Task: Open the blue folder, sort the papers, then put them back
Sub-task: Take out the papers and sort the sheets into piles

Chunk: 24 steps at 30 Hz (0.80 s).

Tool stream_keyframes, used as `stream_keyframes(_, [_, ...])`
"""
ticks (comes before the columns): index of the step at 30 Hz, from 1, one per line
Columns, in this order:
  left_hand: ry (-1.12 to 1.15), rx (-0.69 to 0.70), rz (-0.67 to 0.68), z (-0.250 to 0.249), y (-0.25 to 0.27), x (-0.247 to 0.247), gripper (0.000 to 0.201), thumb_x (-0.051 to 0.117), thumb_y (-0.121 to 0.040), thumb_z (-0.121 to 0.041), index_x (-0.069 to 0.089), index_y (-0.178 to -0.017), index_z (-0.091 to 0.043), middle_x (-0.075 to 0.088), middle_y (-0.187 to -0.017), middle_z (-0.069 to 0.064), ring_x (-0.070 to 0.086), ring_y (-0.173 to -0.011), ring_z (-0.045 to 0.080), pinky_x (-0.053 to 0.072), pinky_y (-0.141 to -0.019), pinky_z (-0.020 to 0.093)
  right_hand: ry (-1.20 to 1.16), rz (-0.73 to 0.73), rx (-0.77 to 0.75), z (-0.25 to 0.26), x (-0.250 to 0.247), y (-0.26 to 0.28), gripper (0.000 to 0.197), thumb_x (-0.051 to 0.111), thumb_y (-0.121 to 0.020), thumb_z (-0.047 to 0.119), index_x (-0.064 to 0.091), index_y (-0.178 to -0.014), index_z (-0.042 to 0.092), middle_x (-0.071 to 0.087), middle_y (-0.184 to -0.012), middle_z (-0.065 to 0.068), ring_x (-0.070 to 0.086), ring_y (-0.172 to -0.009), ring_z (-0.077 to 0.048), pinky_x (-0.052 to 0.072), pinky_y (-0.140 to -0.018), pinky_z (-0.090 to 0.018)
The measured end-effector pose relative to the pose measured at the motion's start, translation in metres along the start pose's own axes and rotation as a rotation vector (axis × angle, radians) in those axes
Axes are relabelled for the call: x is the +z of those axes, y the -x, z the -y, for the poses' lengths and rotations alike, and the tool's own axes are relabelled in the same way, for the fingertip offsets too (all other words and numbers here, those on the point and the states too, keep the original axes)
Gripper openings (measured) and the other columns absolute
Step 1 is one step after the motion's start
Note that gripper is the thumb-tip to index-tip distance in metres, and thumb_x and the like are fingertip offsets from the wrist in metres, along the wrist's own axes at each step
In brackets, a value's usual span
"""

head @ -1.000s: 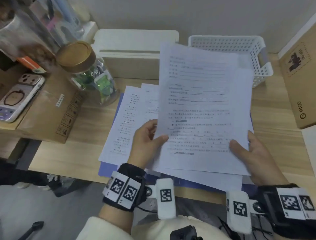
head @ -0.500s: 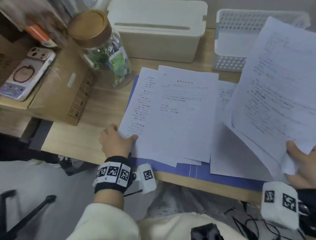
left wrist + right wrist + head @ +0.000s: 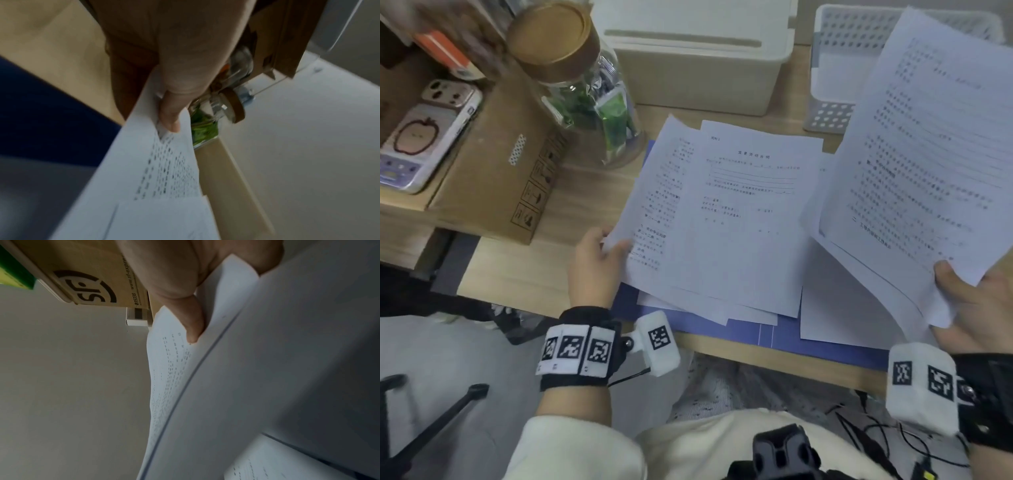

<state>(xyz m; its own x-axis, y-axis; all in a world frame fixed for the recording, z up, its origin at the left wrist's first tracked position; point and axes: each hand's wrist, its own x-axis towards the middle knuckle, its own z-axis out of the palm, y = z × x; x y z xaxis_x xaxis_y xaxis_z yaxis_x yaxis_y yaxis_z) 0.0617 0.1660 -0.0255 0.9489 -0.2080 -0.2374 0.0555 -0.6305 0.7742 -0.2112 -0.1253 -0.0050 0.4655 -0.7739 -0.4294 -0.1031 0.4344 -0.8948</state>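
On the wooden desk [image 3: 571,202] the flat blue folder [image 3: 784,334] lies open beneath loose printed sheets [image 3: 743,219]. Left hand [image 3: 594,263] pinches the corner of one thin sheet. Right hand [image 3: 976,308] grips a raised, curling sheaf [image 3: 928,164], thumb on top. Nearby stands a cork-lidded glass jar [image 3: 582,85].

Glass jar [image 3: 582,92] with a cork lid is sitting behind on the wooden desk [image 3: 524,274], beside a cardboard box [image 3: 493,164] that's holding a phone [image 3: 424,137]. Cream storage box [image 3: 698,51] and white basket [image 3: 835,68] are sitting at the back.
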Motion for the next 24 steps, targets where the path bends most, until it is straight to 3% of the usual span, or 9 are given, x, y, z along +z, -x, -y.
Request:
stream_keyframes(1, [0.100,0.017,-0.005,-0.006,0.002,-0.006,0.006,0.060,-0.084,-0.015,0.059,-0.082,-0.021,0.063,-0.077,-0.005,0.058,-0.073,0.019,0.043,-0.062,0.031,-0.042,-0.004,-0.013,0.002,0.003,0.003,0.053,0.055,-0.081,0.018,0.048,-0.134,0.010,0.056,-0.136,-0.010,0.056,-0.121,-0.029,0.047,-0.095,-0.047])
stream_keyframes(3, [0.272,0.049,0.006,-0.017,0.005,-0.017,0.015,0.059,-0.085,-0.008,0.065,-0.089,-0.021,0.068,-0.077,-0.013,0.062,-0.071,0.010,0.050,-0.062,0.024,-0.083,0.032,-0.031,0.003,0.004,0.002,0.056,0.054,-0.082,0.017,0.044,-0.137,0.010,0.053,-0.138,-0.011,0.052,-0.125,-0.031,0.044,-0.097,-0.050])
stream_keyframes(5, [0.372,0.076,0.056,-0.028,0.007,-0.022,0.022,0.056,-0.087,-0.006,0.067,-0.091,-0.025,0.073,-0.075,-0.015,0.065,-0.069,0.004,0.054,-0.060,0.021,-0.093,0.050,-0.021,0.003,0.012,0.000,0.057,0.054,-0.081,0.017,0.046,-0.136,0.012,0.057,-0.135,-0.007,0.055,-0.122,-0.027,0.047,-0.095,-0.044])
stream_keyframes(9, [0.504,0.141,0.174,-0.054,0.010,-0.016,0.026,0.051,-0.090,-0.002,0.065,-0.101,-0.021,0.075,-0.081,-0.014,0.068,-0.075,0.007,0.055,-0.061,0.022,-0.083,0.132,-0.058,0.008,0.038,-0.001,0.062,0.056,-0.078,0.014,0.043,-0.138,0.007,0.060,-0.132,-0.004,0.058,-0.118,-0.021,0.054,-0.089,-0.030])
stream_keyframes(14, [0.539,0.240,0.244,-0.082,0.014,-0.011,0.033,0.051,-0.090,-0.001,0.064,-0.106,-0.026,0.075,-0.087,-0.015,0.069,-0.081,0.007,0.054,-0.063,0.021,-0.119,0.177,-0.108,0.018,0.063,-0.001,0.062,0.056,-0.078,0.011,0.041,-0.138,0.006,0.059,-0.133,-0.005,0.059,-0.117,-0.020,0.055,-0.085,-0.028])
stream_keyframes(20, [0.535,0.263,0.187,-0.071,0.015,-0.024,0.033,0.051,-0.089,0.000,0.065,-0.104,-0.026,0.075,-0.089,-0.016,0.067,-0.084,0.006,0.054,-0.071,0.023,-0.164,0.174,-0.135,0.021,0.068,0.001,0.064,0.058,-0.077,0.011,0.040,-0.139,0.006,0.056,-0.137,-0.009,0.057,-0.120,-0.022,0.053,-0.091,-0.031])
stream_keyframes(22, [0.534,0.265,0.120,-0.066,0.017,-0.032,0.031,0.051,-0.089,0.000,0.064,-0.106,-0.022,0.075,-0.088,-0.016,0.067,-0.083,0.006,0.054,-0.069,0.022,-0.182,0.178,-0.140,0.022,0.068,0.001,0.068,0.060,-0.075,0.013,0.039,-0.140,0.006,0.054,-0.138,-0.010,0.056,-0.121,-0.022,0.053,-0.091,-0.031])
stream_keyframes(24, [0.557,0.289,0.019,-0.065,0.018,-0.042,0.030,0.052,-0.088,0.000,0.064,-0.109,-0.018,0.074,-0.091,-0.014,0.066,-0.087,0.009,0.054,-0.075,0.025,-0.196,0.173,-0.147,0.023,0.068,0.002,0.062,0.054,-0.082,0.011,0.037,-0.141,0.007,0.052,-0.140,-0.010,0.055,-0.123,-0.022,0.052,-0.092,-0.031])
